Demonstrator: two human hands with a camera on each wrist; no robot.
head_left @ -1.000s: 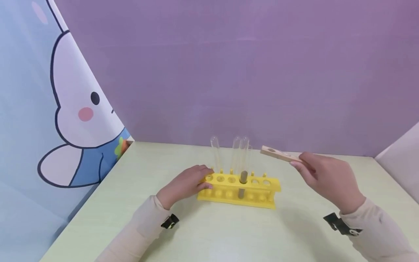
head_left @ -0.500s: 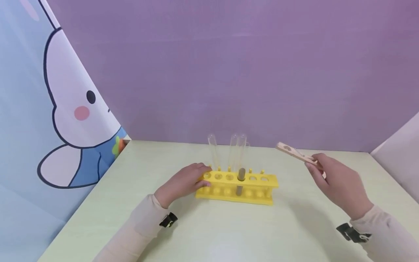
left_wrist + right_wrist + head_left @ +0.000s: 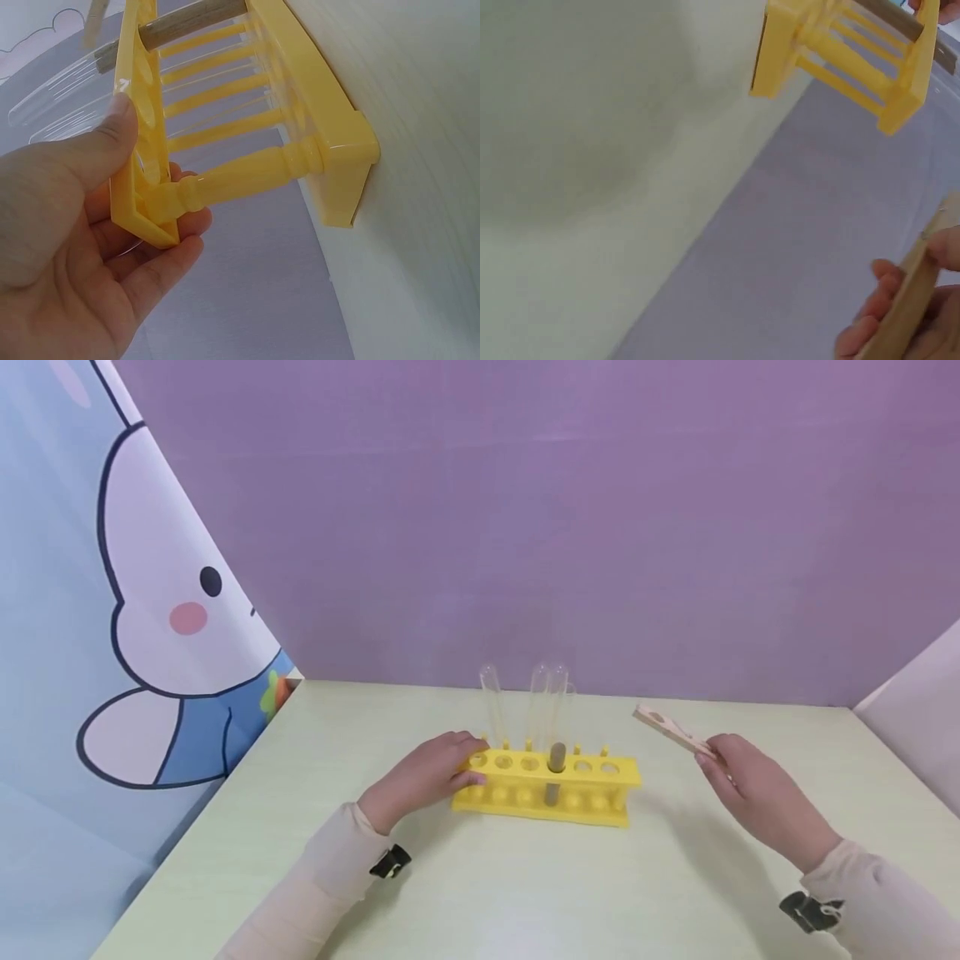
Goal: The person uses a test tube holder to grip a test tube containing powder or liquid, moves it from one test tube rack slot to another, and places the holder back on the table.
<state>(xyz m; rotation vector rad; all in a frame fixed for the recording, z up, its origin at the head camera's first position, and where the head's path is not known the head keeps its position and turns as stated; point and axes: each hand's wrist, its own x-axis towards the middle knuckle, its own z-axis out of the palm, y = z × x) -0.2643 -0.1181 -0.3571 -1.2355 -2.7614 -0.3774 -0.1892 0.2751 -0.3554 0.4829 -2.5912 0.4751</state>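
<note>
A yellow test tube rack (image 3: 517, 813) stands on the table. My left hand (image 3: 420, 783) grips its left end, thumb on the near side of the top bar and fingers behind, as the left wrist view shows. A grey-brown rod-like piece (image 3: 191, 25) passes upright through one hole of the rack. Several clear glass test tubes (image 3: 491, 693) sit upside down over the pegs at the rack's back. To the right of the rack, my right hand (image 3: 772, 810) holds a wooden test tube clamp (image 3: 667, 729) by its rear end, raised above the table, its front end pointing left.
The pale table (image 3: 480, 893) runs back to a purple backdrop (image 3: 525, 527). A blue cloth with a cartoon figure (image 3: 187, 618) hangs at the left, and a whitish panel (image 3: 922, 718) stands at the right. Black clips (image 3: 812, 912) sit on both sleeves.
My right hand has moved right, away from the rack, with the clamp in it, then dipped slightly. My left hand keeps its grip on the rack.
</note>
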